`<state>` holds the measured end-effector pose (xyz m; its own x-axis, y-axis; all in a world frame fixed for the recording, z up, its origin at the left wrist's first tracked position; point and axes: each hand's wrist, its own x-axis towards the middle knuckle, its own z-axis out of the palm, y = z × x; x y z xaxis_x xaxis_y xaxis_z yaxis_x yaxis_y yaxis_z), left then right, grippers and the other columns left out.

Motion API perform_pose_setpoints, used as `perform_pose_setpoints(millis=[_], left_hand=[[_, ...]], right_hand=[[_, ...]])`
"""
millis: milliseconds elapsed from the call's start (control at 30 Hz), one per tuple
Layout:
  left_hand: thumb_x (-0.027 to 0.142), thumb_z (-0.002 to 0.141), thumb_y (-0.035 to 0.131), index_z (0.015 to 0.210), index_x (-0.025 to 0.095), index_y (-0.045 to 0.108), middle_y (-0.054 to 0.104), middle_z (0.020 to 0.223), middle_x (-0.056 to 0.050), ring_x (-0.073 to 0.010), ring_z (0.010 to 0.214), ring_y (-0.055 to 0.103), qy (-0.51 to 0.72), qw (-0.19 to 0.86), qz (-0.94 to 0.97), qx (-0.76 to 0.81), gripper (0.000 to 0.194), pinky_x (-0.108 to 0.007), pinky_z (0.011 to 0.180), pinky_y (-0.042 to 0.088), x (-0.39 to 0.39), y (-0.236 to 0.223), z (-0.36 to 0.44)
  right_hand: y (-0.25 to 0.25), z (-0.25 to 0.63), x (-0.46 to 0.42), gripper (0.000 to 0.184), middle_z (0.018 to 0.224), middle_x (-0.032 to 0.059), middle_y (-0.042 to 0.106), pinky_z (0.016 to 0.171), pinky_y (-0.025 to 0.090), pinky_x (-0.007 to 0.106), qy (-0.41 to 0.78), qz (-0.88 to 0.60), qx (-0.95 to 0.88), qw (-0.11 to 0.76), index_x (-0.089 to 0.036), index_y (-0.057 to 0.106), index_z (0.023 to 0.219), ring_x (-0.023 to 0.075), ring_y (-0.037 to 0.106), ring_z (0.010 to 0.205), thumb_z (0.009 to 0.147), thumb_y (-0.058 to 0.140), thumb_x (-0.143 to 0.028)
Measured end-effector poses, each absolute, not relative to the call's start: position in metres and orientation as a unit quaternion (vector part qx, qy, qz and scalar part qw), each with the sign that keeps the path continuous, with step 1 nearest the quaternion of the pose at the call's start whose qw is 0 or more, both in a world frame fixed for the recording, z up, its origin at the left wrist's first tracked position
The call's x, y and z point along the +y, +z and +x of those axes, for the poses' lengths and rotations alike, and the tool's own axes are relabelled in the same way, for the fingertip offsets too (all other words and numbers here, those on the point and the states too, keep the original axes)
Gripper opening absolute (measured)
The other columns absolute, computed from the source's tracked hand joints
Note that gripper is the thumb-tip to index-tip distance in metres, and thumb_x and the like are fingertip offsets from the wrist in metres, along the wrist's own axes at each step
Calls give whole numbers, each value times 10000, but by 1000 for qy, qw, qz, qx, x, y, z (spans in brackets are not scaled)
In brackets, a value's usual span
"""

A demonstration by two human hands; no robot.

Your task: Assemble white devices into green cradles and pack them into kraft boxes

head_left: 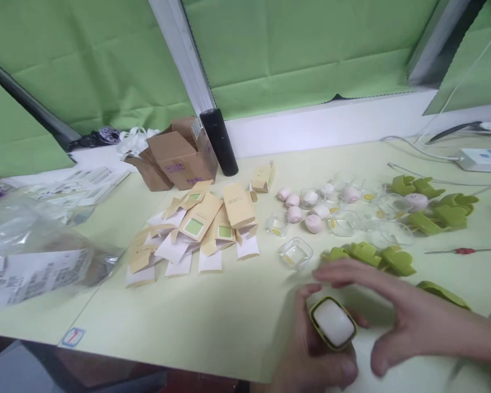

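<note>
From here, my left hand (311, 363) grasps the green-rimmed white piece (333, 323); my right hand (407, 311) curves open beside it. I'd grip its sides steadily, top uncovered.

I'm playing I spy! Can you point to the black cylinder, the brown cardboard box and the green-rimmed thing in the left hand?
Black cylinder (220, 143): head view, middle of its side.
Brown cardboard box (186, 168): head view, its front wall.
Green-rimmed thing (334, 323): head view, its white middle.
</note>
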<state>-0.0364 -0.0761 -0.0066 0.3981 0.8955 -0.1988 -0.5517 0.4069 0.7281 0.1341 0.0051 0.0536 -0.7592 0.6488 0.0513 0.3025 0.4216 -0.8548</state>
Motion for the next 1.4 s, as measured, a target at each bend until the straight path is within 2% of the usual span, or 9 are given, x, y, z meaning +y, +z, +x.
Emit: perform_pose_setpoints(millis=[100,200,333,467,633,833,1067,1267,1400], left_hand=[[276,666,718,1072,269,359,589,986,-21,-5,389,440,465,723,320,398,542,-169,398,345,-77,5,-56],[294,723,650,1039,235,481,584,881,-18,-101,524,556,480,526,434,552,364,-235,470,440,-68,13,-81],[333,674,673,963,232,638,617,937,-63,-259,911,560,427,238,578,653,308,-403,808,461,-52,2,-102],[356,793,532,1207,188,514,631,909,-83,-263,856,548,395,162,599,677,447,-429,774,452,-48,-23,-106],[378,803,552,1203,172,454,604,1046,-129,-292,947,518,374,22,665,646,461,-462,833,418,-35,-3,-99],[242,839,498,1110,179,550,598,1096,-102,-286,1032,481,116,40,813,570,283,-443,882,409,38,64,-46],[-12,686,481,908,135,574,627,987,-132,-299,1019,493,92,10,832,547,282,-439,885,389,81,51,-17],[277,737,616,1062,212,469,605,1000,-58,-243,998,521,203,114,791,566,362,-374,842,431,48,75,-18],[370,738,642,1090,236,413,636,965,-27,-219,1005,553,278,307,714,565,441,-392,912,406,25,86,-13]], right_hand=[[64,152,25,346,1196,42,585,848,518,328,368,-363,-805,292,-317,555,1181,216,596,1034,845,601,-383],[70,169,43,177,1043,42,639,853,501,354,271,-373,-834,303,-269,632,1005,219,606,985,876,549,-356],[64,174,48,276,1115,71,613,895,473,424,230,-350,-887,195,-254,616,1100,256,562,1060,857,561,-371],[49,172,43,565,1252,87,549,951,417,498,191,-350,-904,153,-262,484,1298,309,470,1172,778,646,-411],[43,183,49,405,1187,73,594,942,417,475,175,-395,-876,213,-267,528,1246,281,510,1128,874,524,-426],[53,191,53,271,1117,71,608,925,423,443,168,-424,-843,284,-254,593,1108,261,520,1102,915,460,-391],[61,181,37,297,1115,59,577,921,433,406,191,-339,-888,244,-262,571,1151,236,507,1098,855,554,-278],[50,171,33,632,1357,87,404,960,431,365,264,-353,-833,334,-281,333,1377,235,459,1194,815,622,-296],[55,173,34,368,1104,60,565,794,509,306,349,-319,-804,361,-269,530,1222,182,590,950,858,578,-294]])
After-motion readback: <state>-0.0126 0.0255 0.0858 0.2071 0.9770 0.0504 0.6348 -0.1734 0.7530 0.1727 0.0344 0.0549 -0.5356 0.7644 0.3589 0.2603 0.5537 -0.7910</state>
